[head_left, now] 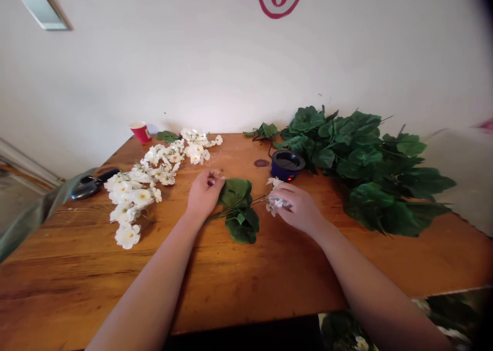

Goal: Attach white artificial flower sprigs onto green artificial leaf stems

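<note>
- The sprig lies at mid-table between the two hands, its leaves fanned over the wood, thin stems running right.
- At those stems' right end, a white blossom sits in the right hand, thumb and fingers closed around it, forearm slanting in from the lower right.
- The left hand is beside the leaves, fingers curled, wrist over the sprig's lower stem; whether it grips anything, I cannot tell.
- Just beyond the right hand stands the blue pot, red light lit, hemming that side in.
- Right of the pot, a heap of leaves spreads to the table's right side.
- Left of the left hand, white flowers lie in a long band.
- Past them: a black tool and a red cup.
</note>
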The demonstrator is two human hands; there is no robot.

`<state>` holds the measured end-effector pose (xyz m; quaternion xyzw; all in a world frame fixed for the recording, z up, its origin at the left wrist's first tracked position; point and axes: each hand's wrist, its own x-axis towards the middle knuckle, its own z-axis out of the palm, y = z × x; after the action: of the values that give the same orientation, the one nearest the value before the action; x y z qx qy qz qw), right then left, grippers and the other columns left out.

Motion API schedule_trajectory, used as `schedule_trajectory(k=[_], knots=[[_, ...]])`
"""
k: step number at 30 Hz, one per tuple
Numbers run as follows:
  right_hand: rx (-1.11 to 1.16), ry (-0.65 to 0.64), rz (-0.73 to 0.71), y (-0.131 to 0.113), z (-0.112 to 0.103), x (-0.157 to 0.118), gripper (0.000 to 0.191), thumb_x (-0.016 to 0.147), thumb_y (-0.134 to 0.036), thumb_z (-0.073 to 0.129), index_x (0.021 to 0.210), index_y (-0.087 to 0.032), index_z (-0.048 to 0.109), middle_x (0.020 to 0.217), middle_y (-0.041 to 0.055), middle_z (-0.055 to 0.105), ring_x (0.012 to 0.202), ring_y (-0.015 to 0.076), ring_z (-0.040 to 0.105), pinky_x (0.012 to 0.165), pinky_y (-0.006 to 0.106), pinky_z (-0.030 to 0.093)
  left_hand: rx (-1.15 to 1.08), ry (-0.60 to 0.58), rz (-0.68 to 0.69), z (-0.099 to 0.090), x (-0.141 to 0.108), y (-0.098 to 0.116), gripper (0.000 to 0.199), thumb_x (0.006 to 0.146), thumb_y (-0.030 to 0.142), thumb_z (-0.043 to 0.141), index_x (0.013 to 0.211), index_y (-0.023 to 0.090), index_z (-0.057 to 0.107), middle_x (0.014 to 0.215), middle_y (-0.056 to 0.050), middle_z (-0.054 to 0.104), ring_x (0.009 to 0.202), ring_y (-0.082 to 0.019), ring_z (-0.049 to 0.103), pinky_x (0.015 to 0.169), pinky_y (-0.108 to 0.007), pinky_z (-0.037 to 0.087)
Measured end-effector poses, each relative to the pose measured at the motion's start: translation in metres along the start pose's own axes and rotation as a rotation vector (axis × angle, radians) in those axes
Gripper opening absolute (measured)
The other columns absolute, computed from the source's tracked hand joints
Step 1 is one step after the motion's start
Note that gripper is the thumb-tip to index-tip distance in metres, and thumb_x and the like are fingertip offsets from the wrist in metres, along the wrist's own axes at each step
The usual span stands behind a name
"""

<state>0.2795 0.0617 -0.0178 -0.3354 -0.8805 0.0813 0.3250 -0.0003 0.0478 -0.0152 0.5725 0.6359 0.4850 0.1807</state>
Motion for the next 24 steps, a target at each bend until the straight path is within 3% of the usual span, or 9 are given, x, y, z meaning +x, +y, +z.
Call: schedule_trajectory(k=[4, 7, 11, 14, 16, 20, 22, 24], knots=[[0.003, -0.180, -0.095, -0.002, -0.008, 0.002, 0.012, 0.078, -0.013, 0.062, 0.081, -0.023, 0.067, 0.085, 0.0039, 0.067, 0.087, 0.0204, 0.061, 0.080, 0.032, 0.047, 0.169, -0.280, -0.108, -0.002, 0.001, -0.003, 0.027, 0.081, 0.048, 0.062, 0.083, 0.021, 0.067, 0.074, -0.001, 0.066, 0.069, -0.018, 0.060, 0.062, -0.028, 0.040], [0.018, -0.293, -0.067, -0.007, -0.014, 0.003, 0.005, 0.079, -0.018, 0.065, 0.077, -0.022, 0.066, 0.080, 0.0028, 0.066, 0.084, 0.0200, 0.062, 0.079, 0.032, 0.046, 0.159, -0.339, -0.098, -0.002, -0.003, 0.003, 0.038, 0.081, 0.058, 0.060, 0.079, 0.021, 0.067, 0.074, -0.002, 0.066, 0.070, -0.019, 0.059, 0.062, -0.027, 0.038], [0.054, -0.309, 0.000, -0.012, -0.025, 0.004, 0.011, 0.085, -0.026, 0.061, 0.091, -0.022, 0.069, 0.092, 0.0054, 0.067, 0.089, 0.0212, 0.062, 0.080, 0.033, 0.046, -0.194, -0.404, -0.203, -0.002, -0.004, 0.013, 0.053, 0.081, 0.068, 0.056, 0.089, 0.017, 0.069, 0.070, -0.001, 0.061, 0.064, -0.015, 0.055, 0.060, -0.025, 0.038], [0.085, -0.294, 0.049, -0.011, -0.030, 0.003, 0.020, 0.089, -0.025, 0.055, 0.104, -0.021, 0.069, 0.101, 0.0071, 0.068, 0.094, 0.0219, 0.062, 0.083, 0.034, 0.045, -0.541, -0.542, -0.391, -0.004, -0.001, 0.020, 0.065, 0.082, 0.073, 0.048, 0.101, 0.014, 0.068, 0.060, 0.000, 0.054, 0.055, -0.012, 0.050, 0.055, -0.023, 0.039], [0.098, -0.292, 0.093, -0.009, -0.030, 0.002, 0.025, 0.089, -0.024, 0.054, 0.110, -0.023, 0.068, 0.105, 0.0068, 0.068, 0.095, 0.0217, 0.062, 0.084, 0.033, 0.045, -0.657, -0.644, -0.464, -0.005, -0.001, 0.023, 0.065, 0.082, 0.072, 0.050, 0.107, 0.015, 0.067, 0.060, 0.001, 0.053, 0.052, -0.011, 0.049, 0.051, -0.022, 0.037], [0.085, -0.228, 0.151, -0.009, -0.022, 0.004, 0.022, 0.090, -0.024, 0.053, 0.107, -0.022, 0.067, 0.105, 0.0068, 0.066, 0.098, 0.0215, 0.060, 0.088, 0.034, 0.044, -0.419, -0.611, -0.430, -0.004, -0.006, 0.022, 0.052, 0.076, 0.062, 0.065, 0.100, 0.016, 0.071, 0.066, 0.000, 0.059, 0.050, -0.008, 0.044, 0.044, -0.019, 0.026], [0.083, -0.187, 0.152, -0.007, -0.018, 0.004, 0.021, 0.088, -0.021, 0.053, 0.105, -0.022, 0.066, 0.109, 0.0074, 0.064, 0.105, 0.0223, 0.057, 0.094, 0.036, 0.043, -0.243, -0.623, -0.356, -0.001, -0.008, 0.019, 0.043, 0.074, 0.057, 0.070, 0.088, 0.017, 0.073, 0.068, -0.001, 0.063, 0.051, -0.008, 0.046, 0.044, -0.019, 0.028], [0.077, -0.197, 0.157, -0.002, -0.016, 0.003, 0.030, 0.080, -0.014, 0.057, 0.108, -0.022, 0.064, 0.114, 0.0077, 0.061, 0.113, 0.0239, 0.054, 0.100, 0.039, 0.041, -0.155, -0.733, -0.291, 0.001, -0.009, 0.016, 0.033, 0.073, 0.049, 0.071, 0.082, 0.018, 0.075, 0.073, -0.002, 0.068, 0.056, -0.010, 0.052, 0.049, -0.020, 0.036]])
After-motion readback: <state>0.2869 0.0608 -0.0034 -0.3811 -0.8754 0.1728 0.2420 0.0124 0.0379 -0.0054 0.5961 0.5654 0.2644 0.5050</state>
